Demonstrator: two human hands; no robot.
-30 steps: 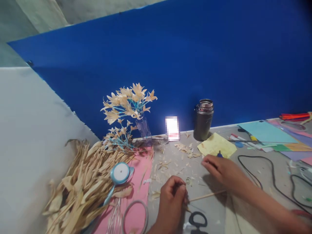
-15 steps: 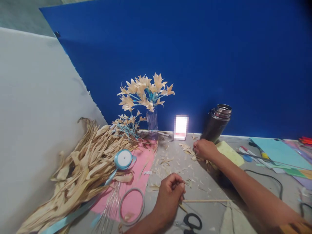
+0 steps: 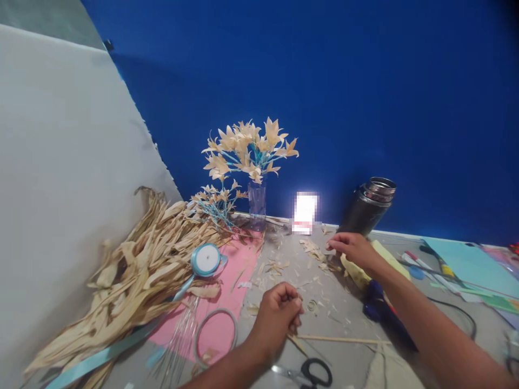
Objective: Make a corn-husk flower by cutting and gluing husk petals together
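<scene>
My left hand (image 3: 278, 316) is low in the middle of the view, fingers curled and thumb pressed to them; anything in them is too small to make out. A thin stick (image 3: 344, 339) and black-handled scissors (image 3: 316, 373) lie close below it. Farther off, my right hand (image 3: 354, 251) hovers by the husk scraps (image 3: 312, 248), its thumb and fingertips together; what they pinch, if anything, cannot be seen. Behind that hand leans a dark open flask (image 3: 367, 208). Under the right forearm lies a dark blue object (image 3: 375, 300), partly covered.
Dried corn husks (image 3: 133, 270) heap up at left, beside a blue ribbon spool (image 3: 206, 260), wires (image 3: 180, 335) and a grey ring (image 3: 197, 340) on pink paper (image 3: 243, 259). Husk flowers (image 3: 243, 143) stand in a clear vase (image 3: 257, 208). Coloured sheets (image 3: 466, 265) lie at right.
The view has shifted slightly. My right forearm has moved right, showing more of the dark blue object. Both hands keep their closed finger positions.
</scene>
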